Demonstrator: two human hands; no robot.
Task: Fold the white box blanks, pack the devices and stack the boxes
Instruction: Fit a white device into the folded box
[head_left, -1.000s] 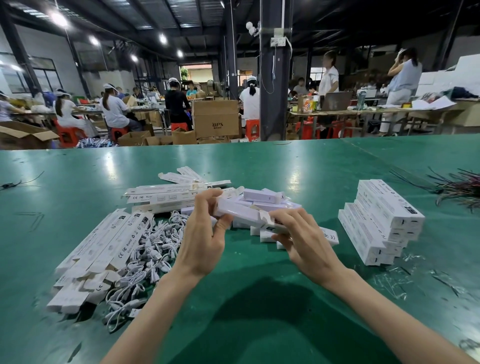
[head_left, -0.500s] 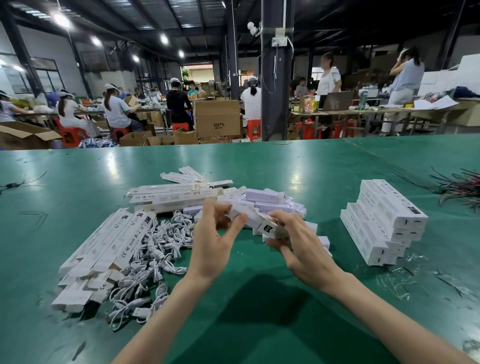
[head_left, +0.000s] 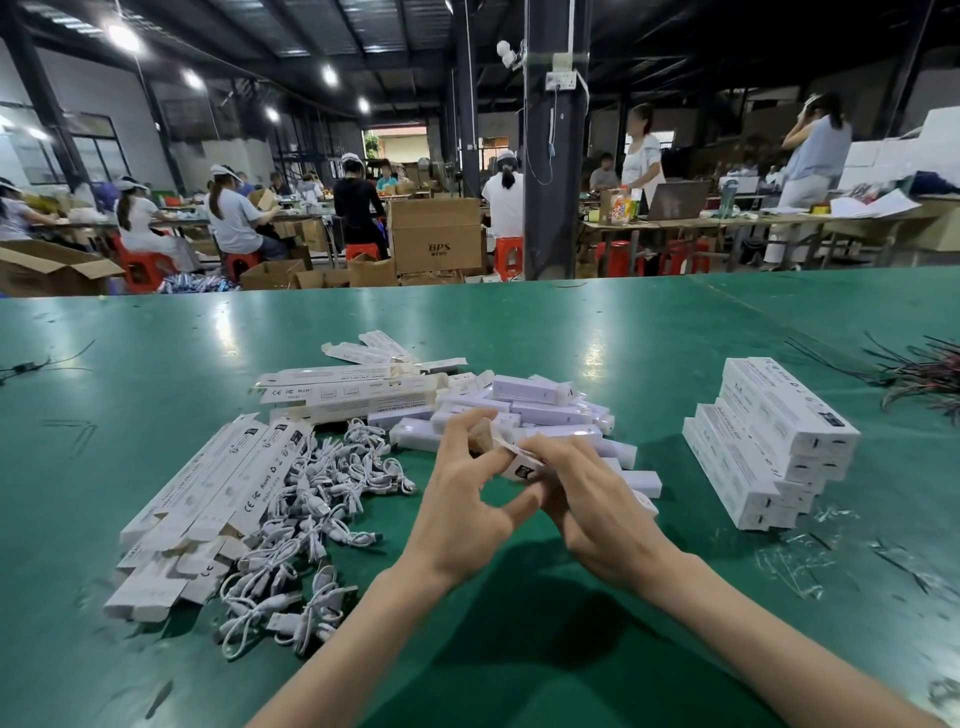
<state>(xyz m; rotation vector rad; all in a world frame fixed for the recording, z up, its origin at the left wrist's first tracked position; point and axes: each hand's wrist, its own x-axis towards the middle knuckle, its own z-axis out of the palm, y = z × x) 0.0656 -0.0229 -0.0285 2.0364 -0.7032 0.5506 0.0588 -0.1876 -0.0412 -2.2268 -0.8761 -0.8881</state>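
Both hands meet over the middle of the green table (head_left: 519, 322). My left hand (head_left: 462, 499) and my right hand (head_left: 592, 509) pinch one white box (head_left: 522, 465) end-on between them; its end flap is up between the fingers. Behind the hands lies a heap of pale wrapped devices (head_left: 535, 405). Flat white box blanks (head_left: 223, 478) lie in a fan at the left, with more blanks (head_left: 353, 389) further back. A pile of white cables (head_left: 322, 499) sits between them. Packed boxes (head_left: 769, 441) stand stacked at the right.
Dark loose wires (head_left: 924, 374) lie at the right edge, and clear plastic scraps (head_left: 795, 561) are scattered in front of the stack. A thin wire (head_left: 31, 366) lies at the far left. Beyond the table's far edge are cartons and seated workers.
The box has swung from lying crosswise between the hands to pointing end-on. Both hands have drawn closer together around its near end.
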